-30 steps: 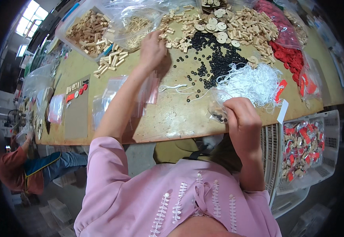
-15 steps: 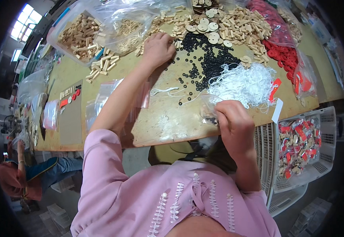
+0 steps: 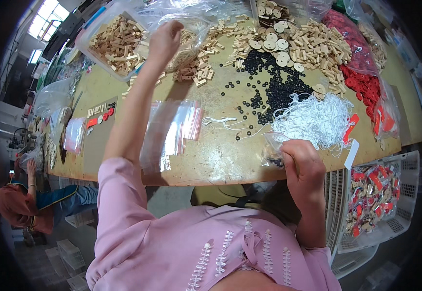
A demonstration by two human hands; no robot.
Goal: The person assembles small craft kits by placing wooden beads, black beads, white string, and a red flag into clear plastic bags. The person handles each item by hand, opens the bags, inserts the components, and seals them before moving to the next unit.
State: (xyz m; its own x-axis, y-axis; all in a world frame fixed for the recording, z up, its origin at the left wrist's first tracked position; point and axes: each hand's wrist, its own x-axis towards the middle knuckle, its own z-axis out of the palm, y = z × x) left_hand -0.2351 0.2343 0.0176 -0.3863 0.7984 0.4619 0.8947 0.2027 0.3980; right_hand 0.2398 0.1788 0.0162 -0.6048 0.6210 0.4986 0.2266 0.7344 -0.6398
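My right hand (image 3: pixel 304 162) pinches a small clear plastic bag (image 3: pixel 272 149) by its edge over the front of the table. Dark little pieces show low in that bag. My left hand (image 3: pixel 166 40) is raised at the far left, fingers curled together, above an open plastic bag of thin wooden sticks (image 3: pixel 187 53). What lies between its fingertips is hidden. Wooden blocks (image 3: pixel 199 75) are heaped beside that bag. Black rings (image 3: pixel 281 82) spread across the middle, and a tangle of white cords (image 3: pixel 312 119) lies just beyond my right hand.
Flat clear bags (image 3: pixel 172 128) lie by my left forearm. A clear bin (image 3: pixel 116 46) holds wooden blocks. Round wooden discs (image 3: pixel 281 46) and red discs (image 3: pixel 363 89) lie farther back. A white crate (image 3: pixel 407 194) with filled bags stands right; another person (image 3: pixel 24 206) sits left.
My left hand has moved left and farther away, from the blocks beside the black rings to above the bag of sticks. My right hand still holds the small bag. The view has shifted slightly.
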